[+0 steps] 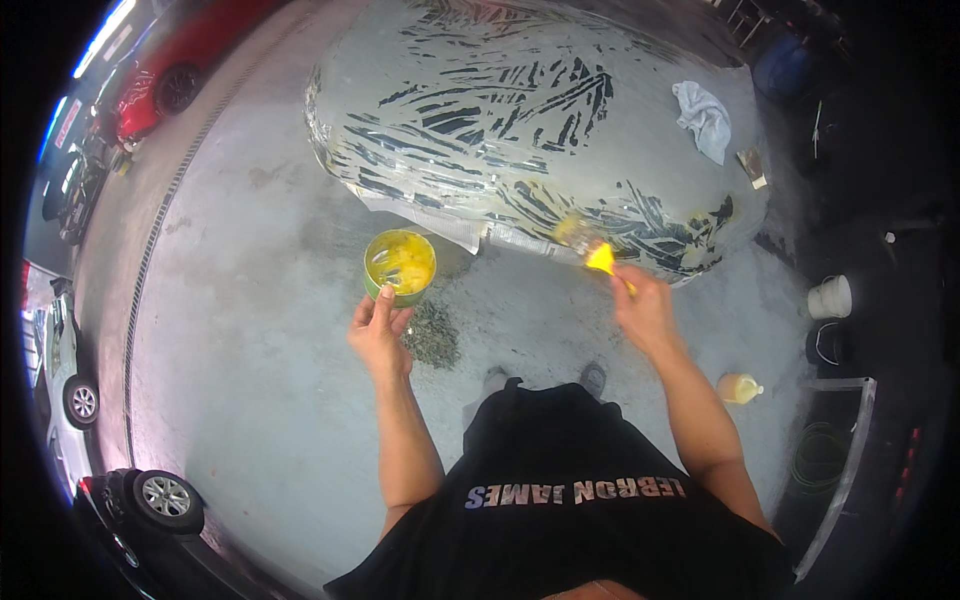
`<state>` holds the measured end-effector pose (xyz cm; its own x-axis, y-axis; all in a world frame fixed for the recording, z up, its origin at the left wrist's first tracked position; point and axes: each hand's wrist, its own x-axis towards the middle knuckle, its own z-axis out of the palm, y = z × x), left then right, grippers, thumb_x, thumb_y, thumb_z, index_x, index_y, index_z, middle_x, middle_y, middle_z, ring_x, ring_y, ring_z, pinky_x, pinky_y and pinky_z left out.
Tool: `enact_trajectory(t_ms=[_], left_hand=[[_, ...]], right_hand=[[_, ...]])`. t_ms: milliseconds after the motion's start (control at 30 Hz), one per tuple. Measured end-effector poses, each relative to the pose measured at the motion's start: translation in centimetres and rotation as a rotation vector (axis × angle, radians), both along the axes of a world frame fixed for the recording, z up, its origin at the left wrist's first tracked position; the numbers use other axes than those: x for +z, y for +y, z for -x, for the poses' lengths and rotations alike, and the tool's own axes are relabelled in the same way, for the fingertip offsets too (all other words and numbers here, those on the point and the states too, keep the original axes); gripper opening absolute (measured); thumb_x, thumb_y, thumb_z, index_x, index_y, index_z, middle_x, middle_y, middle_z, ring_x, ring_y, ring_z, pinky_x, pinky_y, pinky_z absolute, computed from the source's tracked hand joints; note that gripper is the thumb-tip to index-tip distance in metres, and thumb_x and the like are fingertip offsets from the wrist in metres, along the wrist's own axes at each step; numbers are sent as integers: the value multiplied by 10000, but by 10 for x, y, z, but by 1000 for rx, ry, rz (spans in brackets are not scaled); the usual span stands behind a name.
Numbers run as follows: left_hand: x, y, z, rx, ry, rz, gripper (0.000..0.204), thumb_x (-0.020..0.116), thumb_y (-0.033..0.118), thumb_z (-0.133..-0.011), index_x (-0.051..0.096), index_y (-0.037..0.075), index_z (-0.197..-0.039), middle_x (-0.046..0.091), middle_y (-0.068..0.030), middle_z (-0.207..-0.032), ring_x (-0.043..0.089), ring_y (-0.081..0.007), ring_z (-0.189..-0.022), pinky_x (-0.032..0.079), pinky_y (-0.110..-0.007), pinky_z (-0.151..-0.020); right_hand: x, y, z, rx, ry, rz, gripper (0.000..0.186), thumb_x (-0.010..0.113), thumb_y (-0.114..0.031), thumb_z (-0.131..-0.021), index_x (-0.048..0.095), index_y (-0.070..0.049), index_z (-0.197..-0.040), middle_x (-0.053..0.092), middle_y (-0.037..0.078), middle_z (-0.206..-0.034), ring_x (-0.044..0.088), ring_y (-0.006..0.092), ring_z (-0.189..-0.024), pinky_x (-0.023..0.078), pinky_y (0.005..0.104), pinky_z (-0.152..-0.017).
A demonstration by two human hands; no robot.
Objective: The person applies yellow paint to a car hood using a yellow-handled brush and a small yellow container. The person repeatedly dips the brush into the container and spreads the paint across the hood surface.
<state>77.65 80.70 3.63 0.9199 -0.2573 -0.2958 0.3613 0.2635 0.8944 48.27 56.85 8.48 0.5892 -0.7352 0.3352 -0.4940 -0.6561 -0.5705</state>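
My left hand grips a small green tin by its near rim. Yellowish, glossy matter coats the tin's inside. In my right hand is a paintbrush with a yellow handle, its fingers wrapped round the end. The bristles reach the near lower edge of a large car-like body panel, and whether they press on it I cannot tell. Grey-white coating covers the panel, broken by dark streaks. Sheets of paper hang along its near edge.
A pale rag and a small flat piece lie on the panel. Grey debris is heaped on the floor below the tin. To my right stand a yellowish jug and a white bucket. Parked cars line the left.
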Motion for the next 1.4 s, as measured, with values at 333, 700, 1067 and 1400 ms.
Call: enact_trajectory(t_ms=[333, 700, 1067, 1400], left_hand=[[1, -23, -3, -99, -9, 2, 531, 839, 197, -898, 617, -136, -1246, 716, -181, -1059, 730, -226, -835, 632, -342, -741], [-1, 6, -12, -70, -6, 6, 507, 823, 200, -915, 621, -130, -1243, 723, -167, -1040, 728, -206, -832, 626, -331, -746], [9, 8, 1, -65, -45, -3, 530, 806, 190, -925, 601, -152, -1274, 721, -173, -1040, 731, -208, -826, 635, -324, -739], [-29, 13, 22, -75, 46, -77, 529, 831, 205, -905, 607, -156, -1220, 709, -176, -1041, 714, -204, -786, 631, -323, -723]], right_hand=[[9, 27, -85, 32, 63, 12, 179, 656, -97, -947, 744, -51, -1096, 727, 208, -991, 711, 429, -867, 573, 504, -771], [28, 20, 31, -232, 60, 41, 172, 673, -54, -940, 729, -13, -1097, 732, 203, -991, 714, 418, -857, 570, 473, -746], [-9, 14, 5, -91, -125, 57, 214, 699, -97, -949, 723, -23, -1148, 755, 170, -986, 736, 331, -837, 568, 408, -740], [-96, 47, 78, -167, -109, -390, 293, 797, -176, -913, 750, -15, -1153, 745, 90, -851, 657, 132, -744, 526, 303, -686]])
